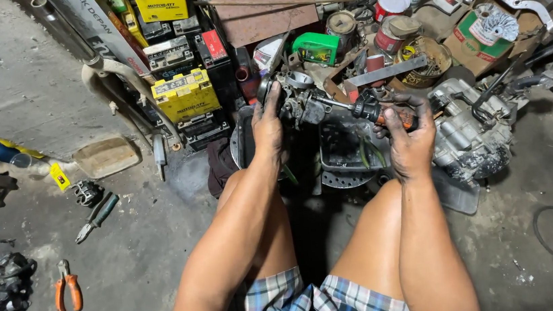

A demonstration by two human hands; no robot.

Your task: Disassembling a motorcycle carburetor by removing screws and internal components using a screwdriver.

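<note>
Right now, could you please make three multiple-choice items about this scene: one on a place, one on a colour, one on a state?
1. Where do the orange-handled pliers lie?
A. floor, left of the knees
B. in the dark tray
C. on the engine

2. What colour is the screwdriver handle?
A. blue
B. black and orange
C. white

3. How is the carburetor held?
A. lying on the floor
B. hanging from a hook
C. gripped by the left hand

Answers: 1 A, they rest on bare concrete; 2 B, seen in the right hand; 3 C, fingers wrap it.
</note>
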